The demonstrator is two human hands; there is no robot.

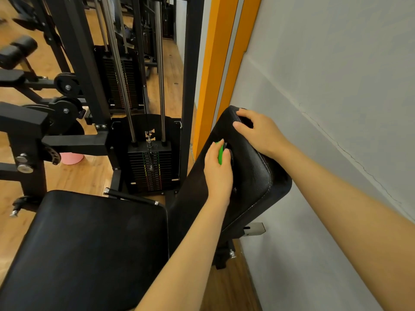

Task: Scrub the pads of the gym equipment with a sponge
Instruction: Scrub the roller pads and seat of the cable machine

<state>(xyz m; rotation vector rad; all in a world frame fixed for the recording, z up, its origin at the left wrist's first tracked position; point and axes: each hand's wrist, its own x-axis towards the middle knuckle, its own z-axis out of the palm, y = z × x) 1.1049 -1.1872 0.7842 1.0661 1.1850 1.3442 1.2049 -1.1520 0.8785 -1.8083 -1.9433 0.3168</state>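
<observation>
The left hand (219,171) presses a green sponge (220,153) in a closed grip against the black back pad (253,167). The right hand (258,131) grips that pad's top edge; the seat pad (89,243) lies below it.

Seat pad (89,243) lies low left, back pad (251,176) tilted to its right, just beside the wall (336,86). Left hand (219,173) with sponge (220,153) on back pad's face; right hand (258,131) on its top edge. Weight stack (149,167) stands behind the seat pad.
</observation>
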